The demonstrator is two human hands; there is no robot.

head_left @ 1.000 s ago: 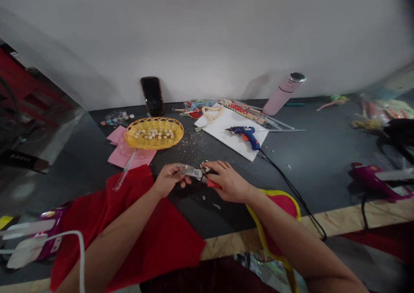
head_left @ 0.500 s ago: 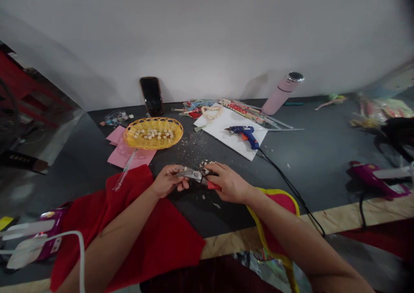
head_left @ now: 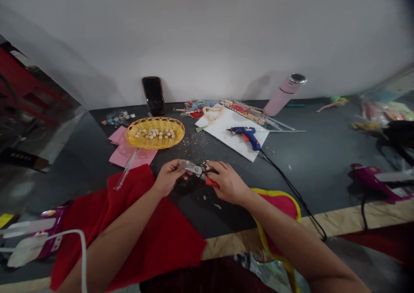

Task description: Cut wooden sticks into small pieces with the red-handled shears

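My right hand (head_left: 228, 183) is wrapped round the red handle of a pair of pruning shears (head_left: 196, 170), whose metal blades point left. At the blade end, my left hand (head_left: 168, 178) is closed in a pinch. Whatever its fingers hold there is too small and hidden to make out. Pale crumbs and chips lie on the dark tabletop around the shears. Beyond my left hand stands a yellow woven basket (head_left: 155, 146) with several small whitish pieces in it. Red cloth (head_left: 171, 241) is spread beneath my left forearm.
A blue glue gun (head_left: 247, 135) rests on a white board (head_left: 220, 131), its black cord (head_left: 284, 178) running to the front edge. Behind are a phone (head_left: 153, 95) and a pink bottle (head_left: 281, 96). Pink paper (head_left: 139, 157) lies by the basket. Purple devices (head_left: 375, 178) stand at both sides.
The shears have turned slightly between my hands, and my left fingers have closed in nearer the blades. The whole view has shifted a little; the other things stay in place.
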